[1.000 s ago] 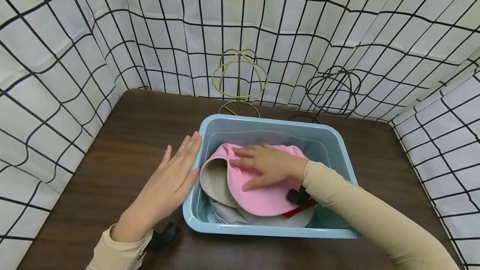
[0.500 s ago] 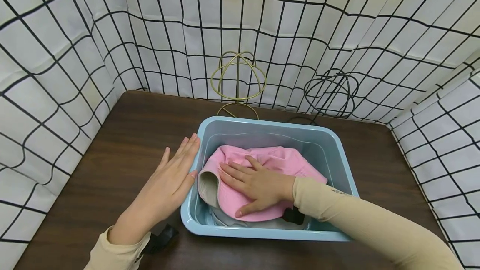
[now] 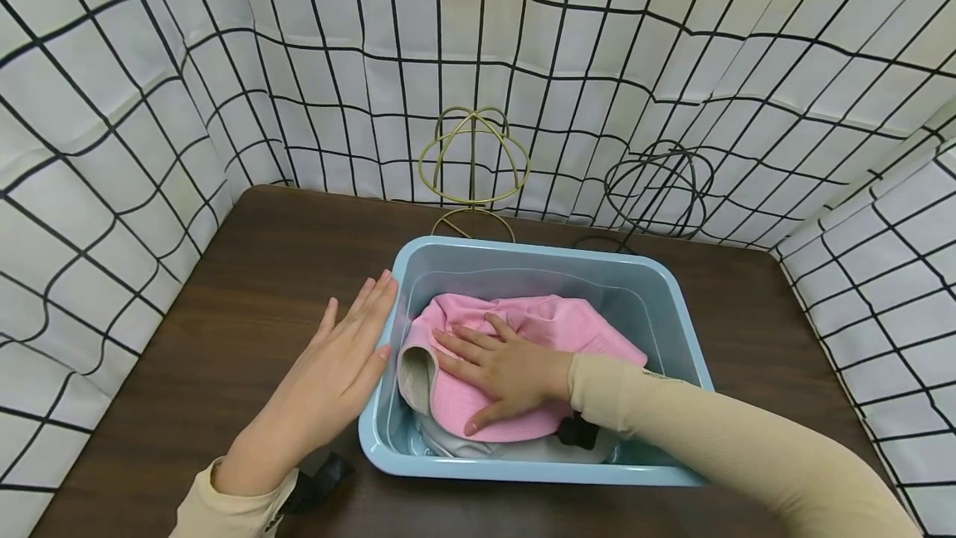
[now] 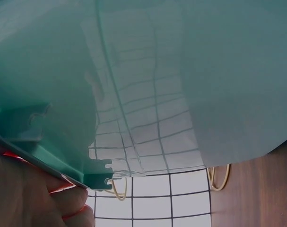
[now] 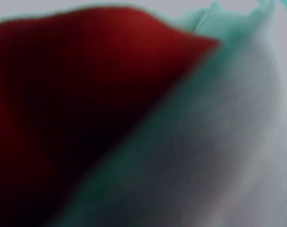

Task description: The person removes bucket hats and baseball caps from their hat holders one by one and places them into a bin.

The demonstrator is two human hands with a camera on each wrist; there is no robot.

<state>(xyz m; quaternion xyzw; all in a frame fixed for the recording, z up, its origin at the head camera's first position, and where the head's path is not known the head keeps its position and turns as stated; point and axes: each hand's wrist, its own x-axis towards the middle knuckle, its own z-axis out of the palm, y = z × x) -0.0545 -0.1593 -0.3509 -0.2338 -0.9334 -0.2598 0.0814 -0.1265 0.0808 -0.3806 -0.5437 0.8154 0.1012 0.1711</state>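
Observation:
In the head view my right hand (image 3: 515, 374) lies flat with spread fingers on a pink cloth hat (image 3: 556, 318), pressing it down inside a light blue plastic basin (image 3: 523, 254). The hat's curled brim shows a grey lining at the left. Pale grey fabric (image 3: 478, 445) sticks out beneath it. My left hand (image 3: 332, 372) rests with straight fingers against the basin's left rim; the left wrist view shows its fingers (image 4: 70, 201) by the rim and the outer wall. Close up in the right wrist view, blurred red cloth (image 5: 86, 61) lies beside whitish cloth (image 5: 228, 137).
The basin stands on a dark brown wooden table (image 3: 299, 247). Black wire grid panels backed with white sheeting enclose the left, back and right sides. A gold wire stand (image 3: 478, 189) and a black wire stand (image 3: 660, 189) are behind the basin.
My right hand has shifted slightly left and toward me on the pink hat. The hat now spreads further right, covering the red cloth seen earlier in the head view. My left hand stays at the rim.

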